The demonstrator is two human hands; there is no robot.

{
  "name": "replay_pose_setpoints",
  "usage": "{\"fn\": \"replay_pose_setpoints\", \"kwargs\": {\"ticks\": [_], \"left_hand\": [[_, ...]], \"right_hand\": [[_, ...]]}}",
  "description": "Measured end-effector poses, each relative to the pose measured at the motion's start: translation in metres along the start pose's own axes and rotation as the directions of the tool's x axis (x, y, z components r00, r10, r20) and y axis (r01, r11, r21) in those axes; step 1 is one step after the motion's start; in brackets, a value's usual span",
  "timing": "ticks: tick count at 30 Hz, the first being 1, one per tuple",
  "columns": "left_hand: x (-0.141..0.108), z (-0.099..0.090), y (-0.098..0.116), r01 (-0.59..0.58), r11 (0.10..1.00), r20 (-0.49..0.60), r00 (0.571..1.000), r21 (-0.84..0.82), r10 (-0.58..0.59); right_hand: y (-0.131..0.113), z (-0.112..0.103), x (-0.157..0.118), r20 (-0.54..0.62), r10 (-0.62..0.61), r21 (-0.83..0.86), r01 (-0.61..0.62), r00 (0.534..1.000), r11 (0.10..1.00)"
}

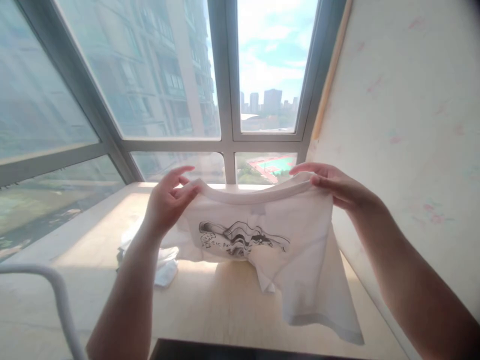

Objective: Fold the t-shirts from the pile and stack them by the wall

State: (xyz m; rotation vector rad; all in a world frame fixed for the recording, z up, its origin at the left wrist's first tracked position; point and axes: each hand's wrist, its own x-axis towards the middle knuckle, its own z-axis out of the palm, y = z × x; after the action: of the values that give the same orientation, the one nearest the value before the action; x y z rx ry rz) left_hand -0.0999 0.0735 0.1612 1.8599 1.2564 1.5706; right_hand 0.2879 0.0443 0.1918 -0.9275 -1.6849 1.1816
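We hold a white T-shirt aloft by its neckline in bright daylight, the garment hanging over a pale worktop. Our left hand has its grip closed on the fabric at the left end of the collar; our right hand pinches the opposite end, the collar sagging in a shallow curve between the two. A black line drawing with some lettering runs across the shirt, rippled by its folds. Just left of the shirt, a crumpled white and pale-blue cloth lies on the worktop, partly hidden by our forearm. A pale curved tube stands farther left of the shirt, and a dark object, too cropped to identify, lies nearer to us than the shirt. Beyond the shirt, a window looks out on buildings and a green-and-red court; a flower-patterned wall rises to its right.
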Motion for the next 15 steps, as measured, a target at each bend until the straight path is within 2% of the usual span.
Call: {"fn": "replay_pose_setpoints", "kwargs": {"ticks": [1,2,3,4,6,8,9,10,12,14,15], "left_hand": [[-0.006,-0.001,-0.010,0.071,0.997,0.124,0.990,-0.010,-0.069],[-0.014,-0.001,-0.023,0.139,0.990,0.262,0.956,0.004,-0.135],[-0.025,0.000,-0.037,0.193,0.980,0.401,0.896,0.042,-0.193],[-0.039,0.001,-0.053,0.218,0.971,0.515,0.825,0.094,-0.235],[-0.071,0.005,-0.083,0.231,0.954,0.703,0.645,0.193,-0.299],[-0.106,0.010,-0.107,0.276,0.930,0.808,0.473,0.243,-0.351],[-0.122,0.012,-0.116,0.300,0.918,0.830,0.417,0.259,-0.371],[-0.136,0.013,-0.122,0.315,0.909,0.839,0.384,0.274,-0.386],[-0.158,0.014,-0.127,0.304,0.900,0.840,0.356,0.312,-0.411],[-0.171,0.015,-0.126,0.259,0.897,0.827,0.358,0.358,-0.434],[-0.175,0.016,-0.124,0.235,0.894,0.814,0.373,0.382,-0.445]], "right_hand": [[0.013,-0.004,-0.001,0.034,0.033,-0.040,-0.032,0.999,0.999],[0.028,-0.007,-0.004,0.060,0.071,-0.103,-0.064,0.996,0.993],[0.044,-0.007,-0.007,0.077,0.108,-0.181,-0.093,0.991,0.979],[0.061,-0.005,-0.013,0.080,0.139,-0.262,-0.114,0.987,0.958],[0.095,0.005,-0.028,0.047,0.170,-0.385,-0.140,0.984,0.912],[0.126,0.020,-0.048,-0.005,0.188,-0.446,-0.170,0.982,0.879],[0.140,0.028,-0.058,-0.035,0.193,-0.463,-0.187,0.981,0.866],[0.153,0.035,-0.068,-0.067,0.197,-0.477,-0.205,0.978,0.855],[0.175,0.047,-0.086,-0.126,0.216,-0.495,-0.250,0.968,0.832],[0.195,0.053,-0.100,-0.183,0.248,-0.497,-0.308,0.951,0.812],[0.204,0.054,-0.107,-0.209,0.268,-0.493,-0.338,0.940,0.802]]}}
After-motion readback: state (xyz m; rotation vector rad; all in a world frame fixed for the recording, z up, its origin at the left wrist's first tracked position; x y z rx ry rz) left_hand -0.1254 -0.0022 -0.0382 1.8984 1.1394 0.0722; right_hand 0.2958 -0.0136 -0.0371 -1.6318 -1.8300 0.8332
